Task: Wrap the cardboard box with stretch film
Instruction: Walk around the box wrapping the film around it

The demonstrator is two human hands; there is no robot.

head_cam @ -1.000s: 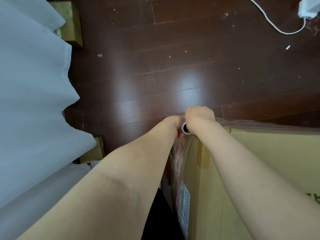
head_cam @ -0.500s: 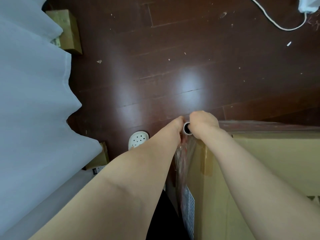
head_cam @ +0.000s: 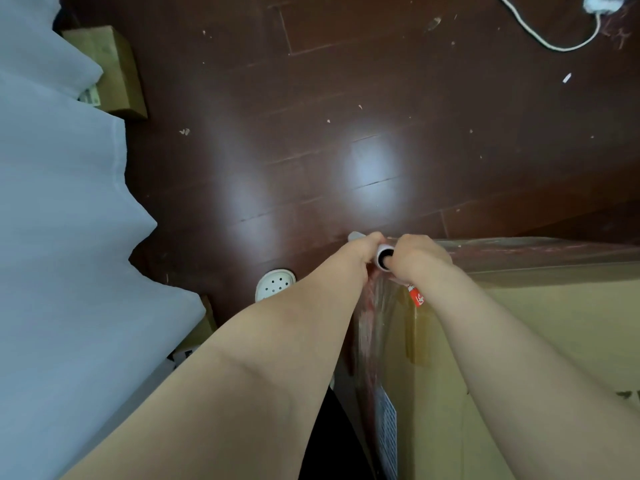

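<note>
The floor (head_cam: 346,133) lies open across the middle and far side. The box (head_cam: 536,323) blocks the near right. A white cloth (head_cam: 62,237) walls off the left, a carton (head_cam: 114,71) at its far edge. A slipper (head_cam: 275,284) lies near left; a cable (head_cam: 540,32) loops far right.

The tan cardboard box (head_cam: 540,341) fills the lower right, clear stretch film (head_cam: 375,320) clinging to its left side and far edge, the white-cored roll (head_cam: 385,259) upright at its corner.

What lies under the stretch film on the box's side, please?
Through the stretch film the brown cardboard box and a white printed label show; the right forearm covers part of the box.
</note>
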